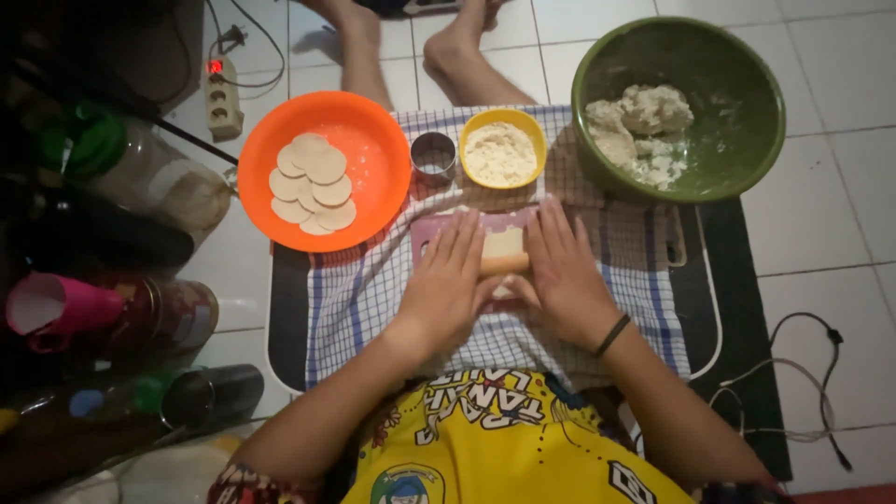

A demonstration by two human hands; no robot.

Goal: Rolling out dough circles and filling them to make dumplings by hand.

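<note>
Head view shows left hand [446, 280] and right hand [560, 271], fingers flat and pressed together, rolling dough [504, 246] with a rolling pin [504, 264]; several cut rounds [312, 184] fill the orange plate [373, 177], far-right green bowl [737, 93] holds more.

Orange plate [378, 177], yellow bowl [478, 123], green bowl [747, 75], blue-white checked cloth [359, 299], pale discs [313, 184], pink board [429, 227].

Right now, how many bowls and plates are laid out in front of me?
3. An orange plate holding dough rounds at the left, a small yellow bowl of flour in the middle, and a large green bowl of dough at the right. None looks hidden.
</note>
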